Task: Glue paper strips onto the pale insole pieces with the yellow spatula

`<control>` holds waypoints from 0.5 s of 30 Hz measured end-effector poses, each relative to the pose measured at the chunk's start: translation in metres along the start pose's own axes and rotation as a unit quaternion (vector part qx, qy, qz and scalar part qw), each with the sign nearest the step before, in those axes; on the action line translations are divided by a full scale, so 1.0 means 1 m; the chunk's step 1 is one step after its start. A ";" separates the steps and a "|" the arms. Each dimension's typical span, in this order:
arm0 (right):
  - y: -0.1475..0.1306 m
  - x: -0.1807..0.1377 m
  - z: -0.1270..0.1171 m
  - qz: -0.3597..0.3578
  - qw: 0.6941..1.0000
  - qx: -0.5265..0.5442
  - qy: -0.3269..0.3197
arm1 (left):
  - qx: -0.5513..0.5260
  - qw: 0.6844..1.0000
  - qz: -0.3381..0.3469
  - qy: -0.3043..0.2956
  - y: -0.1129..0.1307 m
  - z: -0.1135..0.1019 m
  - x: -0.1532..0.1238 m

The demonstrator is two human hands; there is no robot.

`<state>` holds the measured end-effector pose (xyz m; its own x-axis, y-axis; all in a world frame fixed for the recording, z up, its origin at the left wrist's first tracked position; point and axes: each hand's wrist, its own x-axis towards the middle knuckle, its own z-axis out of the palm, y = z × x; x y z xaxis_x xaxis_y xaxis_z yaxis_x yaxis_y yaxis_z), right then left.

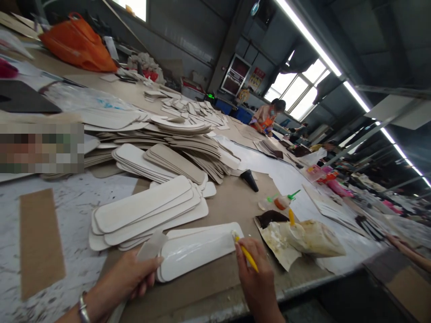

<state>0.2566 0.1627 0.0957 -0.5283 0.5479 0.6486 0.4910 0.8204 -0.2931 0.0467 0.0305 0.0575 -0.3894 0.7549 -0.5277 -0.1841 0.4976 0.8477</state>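
Observation:
My right hand (256,273) is closed round a yellow-handled brush (248,256). Its white-smeared tip rests at the right end of a long white panel with rounded corners (198,251). A wet shine shows on that panel's left half. My left hand (129,273), a bangle at its wrist, pinches the panel's left end, thumb on top and fingers partly hidden below. A greyish flat strip (151,246) sticks up by that thumb. Beside the right hand lies an opened bag smeared with cream-coloured paste (303,235), a yellow handle (291,217) standing in it.
Fanned white panels (144,204) lie behind my hands, with larger stacks (188,130) beyond. A brown strip (42,242) lies left. Small bottles (282,202) and a black cone (249,180) sit right of centre. A person (266,119) works farther back; another person's arm (409,251) reaches in at right.

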 end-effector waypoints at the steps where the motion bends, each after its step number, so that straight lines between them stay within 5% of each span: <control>1: 0.001 0.000 0.001 0.007 1.000 -0.003 0.003 | 0.003 1.000 0.002 0.001 0.000 -0.001 0.001; 4: -0.016 -0.004 0.008 0.046 0.994 0.092 -0.047 | 0.023 1.000 0.009 0.016 -0.004 -0.006 0.004; 8: -0.059 0.001 0.008 0.147 0.948 0.264 -0.099 | 0.064 0.993 0.069 0.068 -0.003 -0.017 -0.003; 15: -0.080 0.020 0.030 0.320 0.830 0.397 -0.227 | -0.082 0.984 0.029 -0.156 0.033 -0.007 -0.042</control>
<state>0.1861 0.1134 0.1109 -0.6309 0.7699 -0.0962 0.2552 0.0888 -0.9628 0.0504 0.0123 0.1078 -0.1115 0.8870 -0.4482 -0.3226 0.3943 0.8605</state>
